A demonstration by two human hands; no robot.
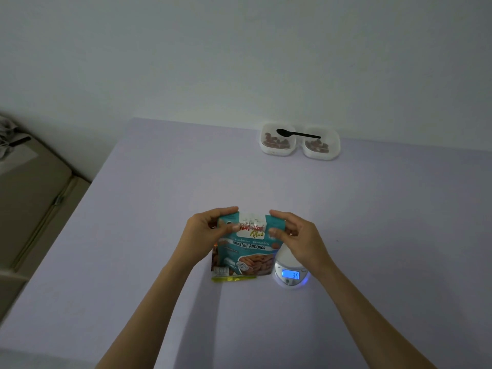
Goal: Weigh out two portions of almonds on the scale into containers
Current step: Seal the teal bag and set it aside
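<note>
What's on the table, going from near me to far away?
White round scale with blue screen → left hand and right hand pinching the top of the teal almond bag → two white plastic containers with a black plastic spoon across.

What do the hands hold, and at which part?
The almond bag, at its top edge: the left hand pinches the upper left corner, the right hand the upper right corner.

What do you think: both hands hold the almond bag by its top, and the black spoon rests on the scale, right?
Not quite. In the head view the black spoon lies across the two white containers, not on the scale. The left hand and right hand do hold the almond bag by its top.
</note>
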